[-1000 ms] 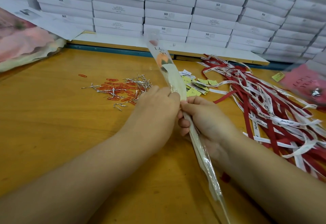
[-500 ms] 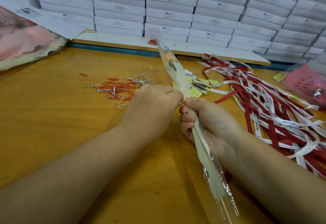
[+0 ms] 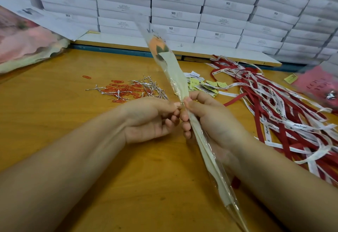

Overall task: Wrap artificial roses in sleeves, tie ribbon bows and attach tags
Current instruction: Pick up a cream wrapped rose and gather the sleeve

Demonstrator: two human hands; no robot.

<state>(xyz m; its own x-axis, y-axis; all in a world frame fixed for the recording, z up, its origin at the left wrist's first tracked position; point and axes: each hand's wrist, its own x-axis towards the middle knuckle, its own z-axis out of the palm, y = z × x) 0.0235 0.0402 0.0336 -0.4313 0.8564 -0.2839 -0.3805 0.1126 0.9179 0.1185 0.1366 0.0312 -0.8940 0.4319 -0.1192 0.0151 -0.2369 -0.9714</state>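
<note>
R hand round crinkly clear sleeve

The sleeved rose is held tilted above the table, with its orange bloom at the far end. The right hand grips it at mid-length, and the left hand, immediately to its left, pinches its edge at the same point. Left of the rose lie red paper clips and silver ties. To its right are paper tags, then red and white ribbons, and stacked white boxes stand behind it.
</note>
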